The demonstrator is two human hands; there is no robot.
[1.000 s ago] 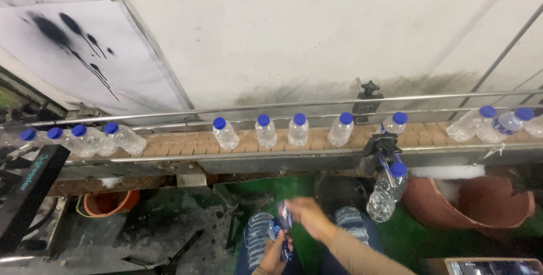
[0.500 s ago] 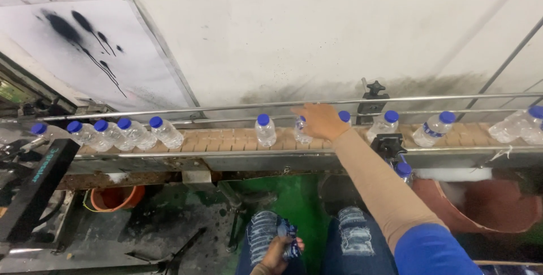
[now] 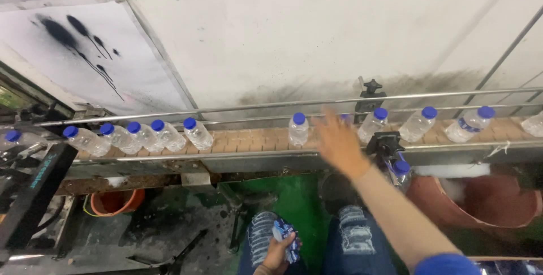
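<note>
So the right hand was stretched out over the conveyor, fingers spread and a bit blurred, grip on nothing. It hovered at the near rail between the clear bottle with the blue cap and the next one along, whose blue cap just peeked out behind the fingers. The left hand sat down by the knees, pinched on a small bundle of blue labels. Looked to me like the reach-for-a-bottle step; next it'd need the fingers to wrap one bottle's body without knocking its neighbours.
</note>
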